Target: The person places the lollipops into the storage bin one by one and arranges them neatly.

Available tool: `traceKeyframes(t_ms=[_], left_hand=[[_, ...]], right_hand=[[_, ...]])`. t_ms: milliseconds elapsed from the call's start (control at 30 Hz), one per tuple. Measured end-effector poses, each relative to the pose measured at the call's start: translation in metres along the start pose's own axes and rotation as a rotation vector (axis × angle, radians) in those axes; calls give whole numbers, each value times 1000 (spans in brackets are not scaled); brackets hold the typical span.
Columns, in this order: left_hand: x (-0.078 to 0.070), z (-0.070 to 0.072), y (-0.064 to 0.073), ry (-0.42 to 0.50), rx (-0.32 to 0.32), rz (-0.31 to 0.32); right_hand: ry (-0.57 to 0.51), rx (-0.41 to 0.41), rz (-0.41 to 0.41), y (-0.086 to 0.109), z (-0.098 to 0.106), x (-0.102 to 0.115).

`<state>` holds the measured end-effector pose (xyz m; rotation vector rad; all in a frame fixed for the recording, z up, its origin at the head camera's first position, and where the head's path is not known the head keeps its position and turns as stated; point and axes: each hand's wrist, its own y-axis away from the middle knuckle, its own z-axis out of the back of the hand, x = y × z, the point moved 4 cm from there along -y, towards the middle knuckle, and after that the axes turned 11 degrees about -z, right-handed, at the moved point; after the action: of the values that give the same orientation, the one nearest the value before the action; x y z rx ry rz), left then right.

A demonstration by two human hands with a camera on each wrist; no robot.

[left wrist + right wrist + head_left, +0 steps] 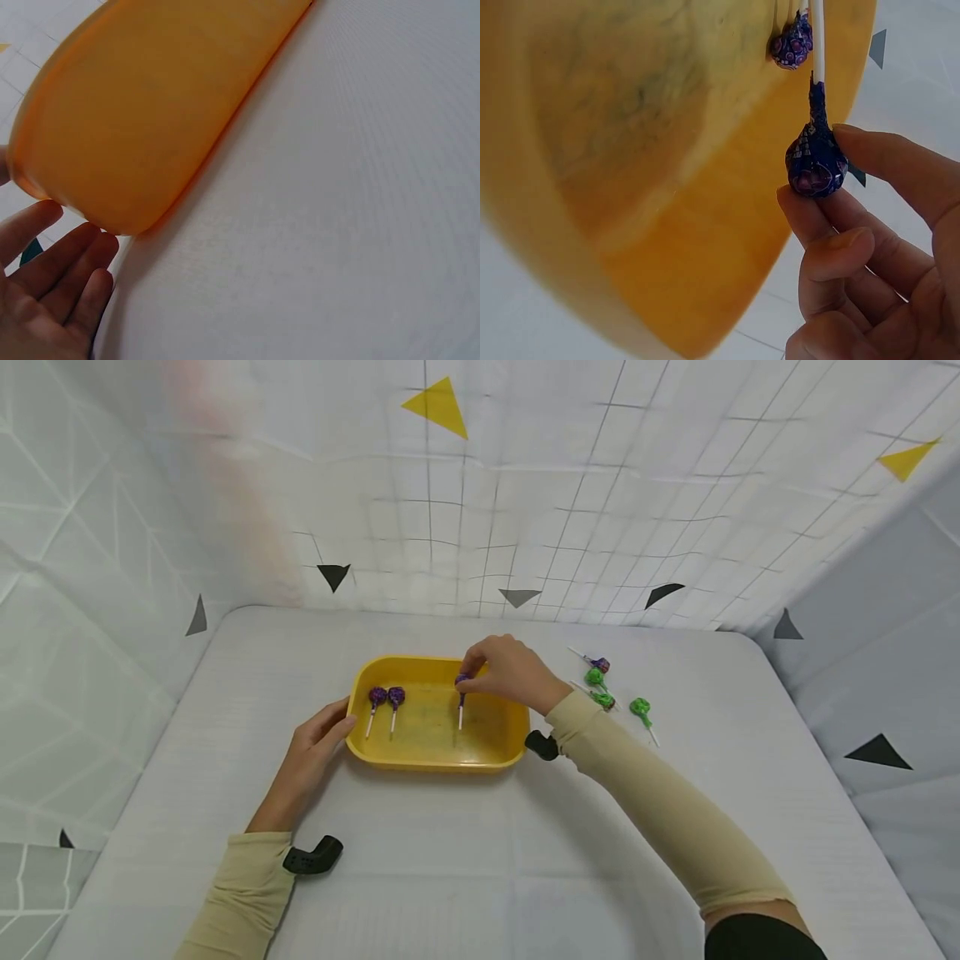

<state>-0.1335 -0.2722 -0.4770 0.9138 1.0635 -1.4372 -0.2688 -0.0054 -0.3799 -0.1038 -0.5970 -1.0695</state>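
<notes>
A yellow tray (423, 767) lies on the table, with two purple-wrapped lollipops (377, 696) side by side in its left part. My left hand (311, 752) grips the tray's left end, thumb at the rim and fingertips against the outer wall. In the left wrist view those fingers (64, 259) touch the tray's side (142, 112). Over the tray's right half, my right hand (513, 675) pinches another purple lollipop (817, 161) by its wrapped head. Its white stick (461, 714) points toward the tray's front; whether it touches the bottom I cannot tell.
Right of the tray, several lollipops lie loose: a purple one (600, 665) and green ones, including one (640, 707) farther right. White table covering (420, 877) stretches around the tray. A white gridded backdrop (555, 510) stands behind the table.
</notes>
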Motion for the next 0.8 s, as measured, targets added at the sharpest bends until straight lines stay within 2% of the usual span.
traceKeyframes(t_ms=[467,800], left_hand=[[0,1,-1,-8,-1,0],[0,0,-1,3,-3,9]], right_hand=[[38,5,14,-12,-5,14],[34,32,-8,-19,-12,22]])
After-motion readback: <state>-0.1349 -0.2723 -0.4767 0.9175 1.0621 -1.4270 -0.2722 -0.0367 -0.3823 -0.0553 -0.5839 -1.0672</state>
